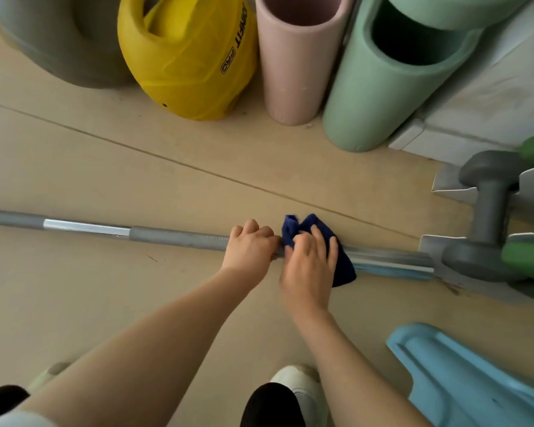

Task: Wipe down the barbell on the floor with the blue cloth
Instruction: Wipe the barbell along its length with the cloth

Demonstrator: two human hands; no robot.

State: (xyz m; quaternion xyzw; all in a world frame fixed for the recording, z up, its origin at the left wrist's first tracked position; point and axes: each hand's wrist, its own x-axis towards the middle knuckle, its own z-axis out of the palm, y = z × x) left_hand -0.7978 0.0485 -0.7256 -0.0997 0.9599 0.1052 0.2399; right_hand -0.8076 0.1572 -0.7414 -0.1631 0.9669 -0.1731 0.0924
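Note:
A grey and silver barbell (pixel 173 235) lies on the tan floor, running from the left edge to a rack at the right. My left hand (pixel 249 245) is closed around the bar near its middle. Just to its right, my right hand (pixel 310 262) presses the dark blue cloth (pixel 342 266) onto the bar, with the cloth wrapped over the bar and bunched under my fingers. The bar's stretch right of the cloth looks blurred. The part of the bar beneath both hands is hidden.
Behind the bar stand a yellow ball (pixel 185 53), a pink roller (pixel 293 60) and a green roller (pixel 379 84). A grey dumbbell (pixel 487 217) and green weights (pixel 530 254) sit at the right. A light blue plastic piece (pixel 463 374) lies at the lower right. My shoe (pixel 302 383) is below.

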